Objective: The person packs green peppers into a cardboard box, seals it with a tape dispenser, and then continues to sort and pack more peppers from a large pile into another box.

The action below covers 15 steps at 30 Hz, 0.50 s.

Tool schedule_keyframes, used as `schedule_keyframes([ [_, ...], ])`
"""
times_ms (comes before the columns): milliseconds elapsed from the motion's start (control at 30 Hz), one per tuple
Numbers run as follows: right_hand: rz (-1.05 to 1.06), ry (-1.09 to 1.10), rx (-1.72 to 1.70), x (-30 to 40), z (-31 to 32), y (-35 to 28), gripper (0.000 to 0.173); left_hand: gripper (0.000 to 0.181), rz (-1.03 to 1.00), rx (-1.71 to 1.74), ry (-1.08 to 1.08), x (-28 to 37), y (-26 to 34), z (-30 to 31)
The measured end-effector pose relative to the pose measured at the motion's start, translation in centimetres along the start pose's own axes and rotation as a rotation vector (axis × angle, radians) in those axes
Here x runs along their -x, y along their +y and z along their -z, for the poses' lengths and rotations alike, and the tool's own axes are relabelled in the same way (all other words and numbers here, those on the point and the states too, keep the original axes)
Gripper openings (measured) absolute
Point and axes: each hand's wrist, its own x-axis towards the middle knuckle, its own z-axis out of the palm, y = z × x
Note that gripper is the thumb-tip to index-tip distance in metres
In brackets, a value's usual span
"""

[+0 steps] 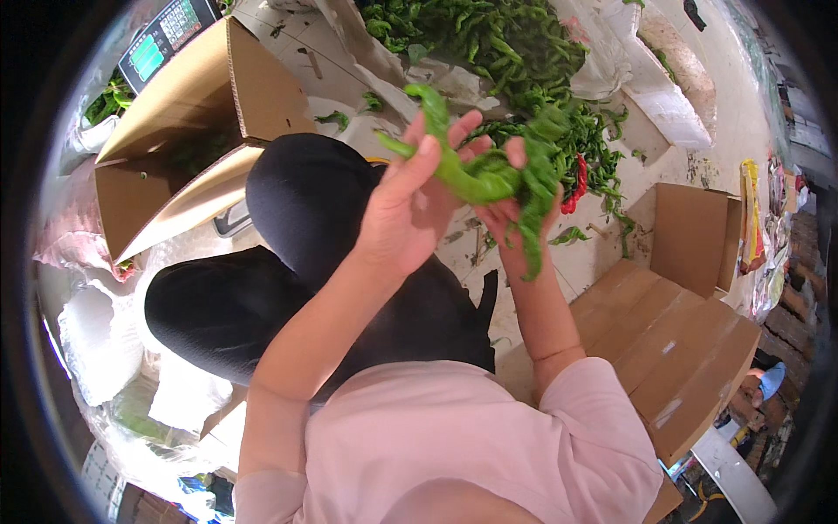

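My left hand (409,213) holds long, light green chili peppers (468,182) between thumb and fingers, and their tips curl up past the fingertips. Close beside it, my right hand (501,213) grips darker, wrinkled green peppers (540,190), one of which hangs down over the wrist. The two bunches touch or overlap between my hands; how many peppers each hand has cannot be told. Beyond them a large heap of green peppers (484,39) lies on sheeting over the tiled floor. Red peppers (579,187) lie at the heap's near right edge.
An open cardboard box (177,131) stands left of my knees, near a digital scale (163,42). To the right are a closed cardboard carton (668,354), a smaller box (691,236) and a white foam box (661,105). White bags (101,340) lie at far left.
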Motion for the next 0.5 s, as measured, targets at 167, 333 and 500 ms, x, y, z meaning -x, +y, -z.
schedule_keyframes([
  [167,-0.045,0.022,0.410,-6.2,-6.9,5.0,0.031,0.049,-0.476,-0.196,-0.204,2.4,7.0,0.1],
  [333,-0.304,-0.144,0.631,-14.5,-13.4,11.0,0.036,0.052,-0.539,-0.139,0.159,7.1,22.0,4.4],
  [500,0.425,-0.068,1.206,-12.7,-5.3,10.2,0.047,0.071,-0.759,0.341,0.369,9.6,28.0,7.7],
])
